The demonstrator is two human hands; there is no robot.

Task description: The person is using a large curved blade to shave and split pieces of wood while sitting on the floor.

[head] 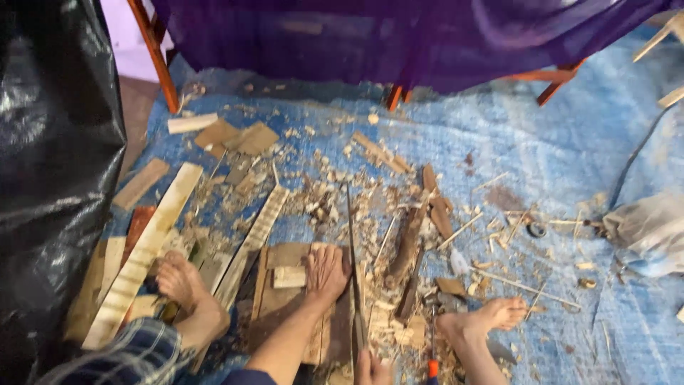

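Handsaw blade (352, 242): long, thin, dark; long axis runs near-straight away from the person, tip toward the far edge of the blue tarp (570, 157), handle end at the near edge. Right hand (372, 369) clenched on the saw's handle end, partly cut off by the frame. Left hand (326, 271) lies flat, fingers spread, pressing a wooden board (281, 296) just left of the blade. Bare feet on either side. Pale long plank (142, 253) lies diagonally toward the left edge; shavings and offcuts scattered over the tarp.
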